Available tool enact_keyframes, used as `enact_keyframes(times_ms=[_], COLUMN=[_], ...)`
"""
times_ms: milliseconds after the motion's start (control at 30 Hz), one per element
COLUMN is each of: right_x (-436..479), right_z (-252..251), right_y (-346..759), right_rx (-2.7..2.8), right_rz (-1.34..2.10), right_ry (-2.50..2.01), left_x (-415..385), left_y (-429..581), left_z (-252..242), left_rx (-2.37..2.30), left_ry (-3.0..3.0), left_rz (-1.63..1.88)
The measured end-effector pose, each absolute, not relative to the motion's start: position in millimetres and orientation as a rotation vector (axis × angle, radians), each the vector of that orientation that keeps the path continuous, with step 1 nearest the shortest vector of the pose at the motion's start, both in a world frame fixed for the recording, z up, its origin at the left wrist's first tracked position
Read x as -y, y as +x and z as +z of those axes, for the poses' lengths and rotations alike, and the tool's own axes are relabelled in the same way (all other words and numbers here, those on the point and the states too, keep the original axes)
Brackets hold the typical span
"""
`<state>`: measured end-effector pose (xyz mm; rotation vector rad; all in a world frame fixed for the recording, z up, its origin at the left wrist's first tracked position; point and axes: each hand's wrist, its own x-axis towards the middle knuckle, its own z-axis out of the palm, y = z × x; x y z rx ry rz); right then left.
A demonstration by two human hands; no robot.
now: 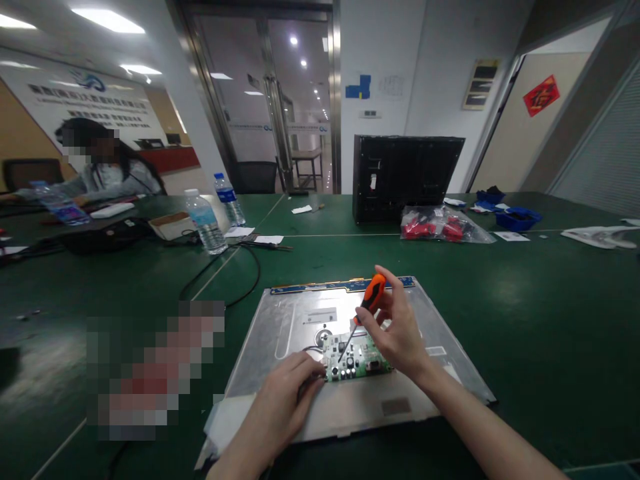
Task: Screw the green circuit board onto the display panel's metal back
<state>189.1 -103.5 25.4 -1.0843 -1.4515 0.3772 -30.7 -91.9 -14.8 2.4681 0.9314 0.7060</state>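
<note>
A silver display panel (295, 333) lies flat in front of me, its metal back up and a blue strip board (300, 289) along its far edge. On it sits a green circuit board (360, 375) with several small components. My right hand (400, 333) is closed round the orange-and-black handle of a screwdriver (374, 292). The thin shaft slants down to the left, its tip over the board's left half; I cannot tell if it touches. My left hand (285, 393) has its fingers curled at the board's left edge, gripping it there, with the fingertips partly hidden.
Behind the panel stand a black monitor housing (405, 177) and a plastic bag (445, 225) with red items. Blue trays (517, 219) are at the right. Water bottles (206, 223) and a black cable (259, 267) lie left, with a person (105, 167) seated beyond.
</note>
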Motion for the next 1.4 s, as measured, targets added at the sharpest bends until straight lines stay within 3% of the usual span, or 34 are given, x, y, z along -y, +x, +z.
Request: enact_keyframes(times_ms=[1400], right_x=[115], right_z=[14], right_y=[169], right_rx=[1.82], right_rz=[0.233], right_ry=[-0.863], left_x=[91], left_y=[-30], left_z=[-15], left_rx=[-0.924], left_ry=[2.45], left_rz=[0.671])
